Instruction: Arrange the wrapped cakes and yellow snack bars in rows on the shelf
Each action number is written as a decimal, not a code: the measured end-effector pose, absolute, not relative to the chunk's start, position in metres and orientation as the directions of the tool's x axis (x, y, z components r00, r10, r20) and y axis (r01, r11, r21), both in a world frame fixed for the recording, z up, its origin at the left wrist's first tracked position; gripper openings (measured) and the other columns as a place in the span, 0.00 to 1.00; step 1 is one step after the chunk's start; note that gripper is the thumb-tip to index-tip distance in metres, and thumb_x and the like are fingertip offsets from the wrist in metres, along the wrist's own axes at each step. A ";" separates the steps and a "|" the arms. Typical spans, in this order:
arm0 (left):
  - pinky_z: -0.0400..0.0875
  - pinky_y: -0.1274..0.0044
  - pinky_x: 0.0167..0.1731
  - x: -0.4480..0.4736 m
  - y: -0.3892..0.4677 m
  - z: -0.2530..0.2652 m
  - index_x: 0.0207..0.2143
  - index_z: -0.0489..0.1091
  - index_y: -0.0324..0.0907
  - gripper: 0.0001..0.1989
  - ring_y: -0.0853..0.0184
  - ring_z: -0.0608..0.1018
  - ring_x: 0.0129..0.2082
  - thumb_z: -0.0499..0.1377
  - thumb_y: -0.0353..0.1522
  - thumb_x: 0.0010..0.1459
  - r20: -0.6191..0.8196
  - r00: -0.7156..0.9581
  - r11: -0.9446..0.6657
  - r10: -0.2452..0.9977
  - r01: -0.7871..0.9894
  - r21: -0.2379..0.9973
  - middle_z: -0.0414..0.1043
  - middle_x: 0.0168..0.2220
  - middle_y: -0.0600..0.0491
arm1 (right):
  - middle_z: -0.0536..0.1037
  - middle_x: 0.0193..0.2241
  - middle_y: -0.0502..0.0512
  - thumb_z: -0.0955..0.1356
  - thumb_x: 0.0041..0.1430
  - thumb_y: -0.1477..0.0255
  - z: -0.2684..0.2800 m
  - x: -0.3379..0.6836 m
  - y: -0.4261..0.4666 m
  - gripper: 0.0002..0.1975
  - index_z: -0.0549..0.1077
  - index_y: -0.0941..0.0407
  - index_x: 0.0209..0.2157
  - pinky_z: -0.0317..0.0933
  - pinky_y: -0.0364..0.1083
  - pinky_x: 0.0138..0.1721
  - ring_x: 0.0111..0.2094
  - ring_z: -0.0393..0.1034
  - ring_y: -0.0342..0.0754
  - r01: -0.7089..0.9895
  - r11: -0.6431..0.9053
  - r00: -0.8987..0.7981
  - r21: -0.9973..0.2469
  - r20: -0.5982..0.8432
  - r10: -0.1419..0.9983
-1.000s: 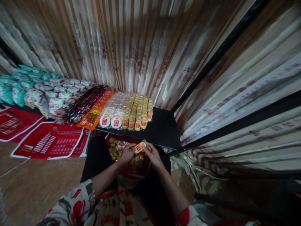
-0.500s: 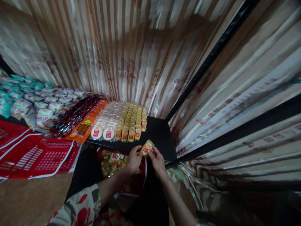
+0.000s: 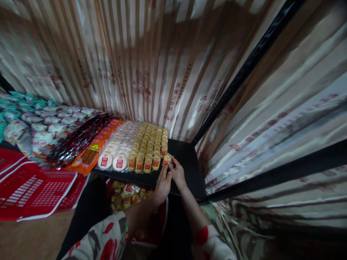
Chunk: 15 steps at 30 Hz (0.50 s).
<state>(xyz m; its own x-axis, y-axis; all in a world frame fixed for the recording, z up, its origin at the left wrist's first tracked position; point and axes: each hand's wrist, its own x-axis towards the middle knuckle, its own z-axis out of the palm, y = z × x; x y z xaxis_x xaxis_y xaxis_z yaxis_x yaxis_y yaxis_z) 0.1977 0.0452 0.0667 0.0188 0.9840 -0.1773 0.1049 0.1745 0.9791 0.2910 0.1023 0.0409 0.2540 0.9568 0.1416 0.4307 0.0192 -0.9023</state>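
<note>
A small wrapped yellow cake [image 3: 167, 159] with a red-and-white label is at the front of the rightmost row on the black shelf [image 3: 187, 159]. My right hand [image 3: 178, 174] pinches its right side between thumb and fingers. From below, my left hand [image 3: 163, 186] has its fingers closed at the cake's lower edge, partly overlapping my right fingertips. Just left of it, several matching wrapped yellow cakes [image 3: 148, 163] stand in tight rows. Under the shelf edge, between my knees, a red basket [image 3: 163, 216] holds more wrapped pieces [image 3: 127, 200], partly hidden by my left forearm.
Clear packets of round white crackers [image 3: 119, 162], an orange bag [image 3: 86, 157], dark shiny packets [image 3: 78, 139] and white snack bags [image 3: 45, 141] line the shelf leftward. Red baskets [image 3: 43, 191] stand at left. A striped curtain [image 3: 151, 72] hangs behind; a black post [image 3: 230, 90] rises at right.
Both hands have moved forward with the wrapped cake, from over the shelf's front edge to the end of the rightmost row. My view has shifted slightly to the right.
</note>
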 end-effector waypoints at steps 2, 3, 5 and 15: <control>0.46 0.74 0.62 0.197 0.051 0.067 0.59 0.55 0.41 0.24 0.68 0.54 0.62 0.46 0.32 0.59 -0.173 0.036 0.168 0.984 0.118 0.979 0.50 0.63 0.52 | 0.76 0.37 0.56 0.65 0.50 0.66 0.040 0.289 0.110 0.19 0.72 0.56 0.44 0.65 0.48 0.41 0.35 0.71 0.48 0.474 0.025 0.236 -0.880 0.154 0.960; 0.45 0.75 0.62 0.197 0.054 0.067 0.59 0.54 0.40 0.25 0.68 0.53 0.63 0.46 0.32 0.59 -0.169 0.042 0.162 0.985 0.128 0.978 0.49 0.63 0.52 | 0.76 0.37 0.56 0.65 0.50 0.66 0.040 0.288 0.114 0.19 0.72 0.57 0.44 0.65 0.48 0.42 0.36 0.71 0.48 0.493 0.024 0.232 -0.870 0.158 0.960; 0.43 0.76 0.62 0.196 0.058 0.066 0.60 0.52 0.38 0.25 0.70 0.51 0.63 0.45 0.32 0.60 -0.162 0.049 0.153 0.986 0.148 0.977 0.47 0.64 0.51 | 0.76 0.39 0.58 0.64 0.51 0.67 0.040 0.287 0.119 0.19 0.72 0.58 0.45 0.65 0.48 0.43 0.38 0.71 0.49 0.519 0.014 0.234 -0.854 0.158 0.959; 0.43 0.76 0.62 0.200 0.065 0.060 0.62 0.48 0.37 0.27 0.69 0.50 0.63 0.44 0.34 0.61 -0.167 0.016 0.165 0.986 0.096 0.982 0.45 0.64 0.51 | 0.73 0.42 0.57 0.63 0.52 0.67 0.031 0.279 0.124 0.23 0.68 0.54 0.52 0.66 0.47 0.41 0.39 0.70 0.48 0.473 0.063 0.196 -0.879 0.175 0.965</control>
<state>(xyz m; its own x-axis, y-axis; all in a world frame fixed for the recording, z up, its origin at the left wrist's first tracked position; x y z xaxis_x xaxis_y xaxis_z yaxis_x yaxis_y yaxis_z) 0.2002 0.0645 0.0599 0.0163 0.9858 -0.1673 0.0959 0.1650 0.9816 0.2795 0.1239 0.0309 0.1957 0.9650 0.1745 0.4730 0.0630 -0.8788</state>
